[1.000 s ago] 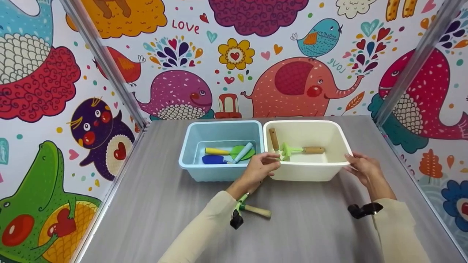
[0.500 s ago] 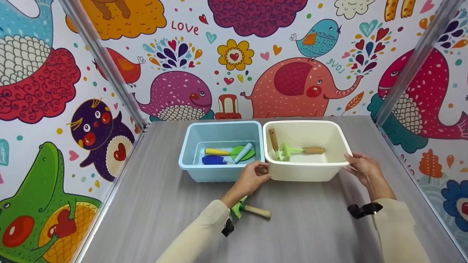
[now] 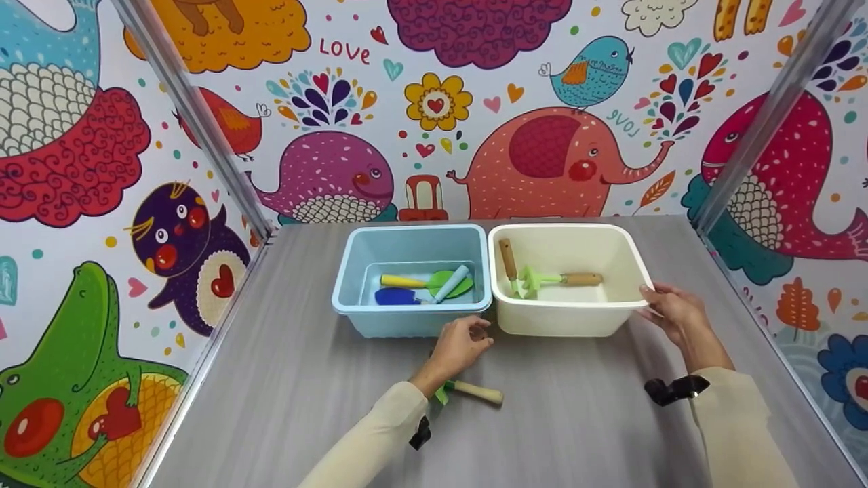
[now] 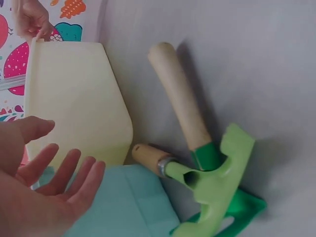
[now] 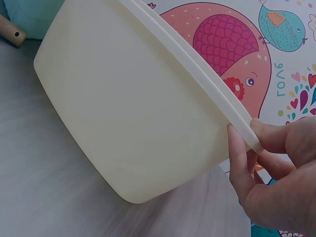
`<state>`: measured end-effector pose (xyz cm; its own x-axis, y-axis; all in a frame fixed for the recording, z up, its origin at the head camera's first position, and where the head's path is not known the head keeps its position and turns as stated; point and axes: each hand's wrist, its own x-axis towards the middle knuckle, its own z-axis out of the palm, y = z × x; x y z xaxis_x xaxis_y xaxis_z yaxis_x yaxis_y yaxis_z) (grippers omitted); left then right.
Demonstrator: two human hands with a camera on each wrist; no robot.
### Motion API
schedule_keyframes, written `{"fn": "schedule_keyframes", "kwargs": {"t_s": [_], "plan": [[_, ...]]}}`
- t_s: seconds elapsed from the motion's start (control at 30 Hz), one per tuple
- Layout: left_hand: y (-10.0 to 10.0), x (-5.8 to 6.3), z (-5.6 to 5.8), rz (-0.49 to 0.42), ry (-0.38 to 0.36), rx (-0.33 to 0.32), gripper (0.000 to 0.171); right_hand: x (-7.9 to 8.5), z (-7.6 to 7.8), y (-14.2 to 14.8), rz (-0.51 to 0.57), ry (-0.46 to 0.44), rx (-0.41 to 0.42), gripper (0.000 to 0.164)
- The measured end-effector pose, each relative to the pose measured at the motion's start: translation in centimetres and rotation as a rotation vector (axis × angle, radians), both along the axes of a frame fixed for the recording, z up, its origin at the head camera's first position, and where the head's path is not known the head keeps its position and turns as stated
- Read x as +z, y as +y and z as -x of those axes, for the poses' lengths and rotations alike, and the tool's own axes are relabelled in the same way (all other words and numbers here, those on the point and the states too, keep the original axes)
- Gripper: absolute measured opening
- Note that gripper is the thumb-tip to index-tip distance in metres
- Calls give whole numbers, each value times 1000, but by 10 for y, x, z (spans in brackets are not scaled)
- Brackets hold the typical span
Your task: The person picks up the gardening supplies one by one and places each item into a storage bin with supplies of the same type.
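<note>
My right hand (image 3: 678, 315) pinches the front right corner of the cream bin's rim (image 5: 197, 69), thumb over the edge and fingers beneath. Just in front of the blue bin (image 3: 407, 324), my left hand (image 3: 458, 349) holds nothing, its fingers loosely bent and apart in the left wrist view. Beneath that arm lie two garden hand tools: one has a light green toothed head (image 4: 217, 182) and a short wooden handle, the other a darker green head and a pale wooden handle (image 4: 180, 98). The head view mostly hides them behind the left hand and sleeve.
Inside the cream bin lie wooden-handled tools with light green heads (image 3: 532, 279). The blue bin, right beside it, holds small tools with a yellow handle (image 3: 401, 280), a light blue handle (image 3: 451, 283) and a dark blue blade (image 3: 399, 296). Printed walls border the grey table (image 3: 285, 379).
My left hand has let go of the cream bin's front left corner and drawn left and nearer, over the loose tools. The right hand stays on the rim.
</note>
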<state>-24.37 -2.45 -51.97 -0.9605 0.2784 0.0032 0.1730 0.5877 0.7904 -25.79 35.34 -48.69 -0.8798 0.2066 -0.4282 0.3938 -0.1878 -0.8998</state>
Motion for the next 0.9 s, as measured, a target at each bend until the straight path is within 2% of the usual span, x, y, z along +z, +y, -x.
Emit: {"fn": "schedule_keyframes", "kwargs": {"t_s": [0.17, 0.27, 0.33, 0.5, 0.63, 0.73, 0.9], "plan": [[-5, -8, 2, 60, 1, 105, 33, 0, 0, 0, -10, 9, 18, 74], [-8, -10, 3, 110, -21, 176, 40, 1, 0, 0, -2, -1, 10, 73], [-9, -12, 3, 138, -33, 201, 47, 1, 0, 0, 0, -5, 8, 72], [-10, -16, 5, 170, -66, 208, 51, 1, 0, 0, -3, -8, 11, 69], [-8, -19, 7, 178, -91, 203, 38, 2, 0, 1, 6, -16, 7, 63], [-4, -21, 9, 190, -131, 213, 27, 2, 0, 2, 15, -17, 11, 65], [3, -23, 9, 255, -187, 242, 21, 2, 0, 0, 16, -16, 11, 64]]}}
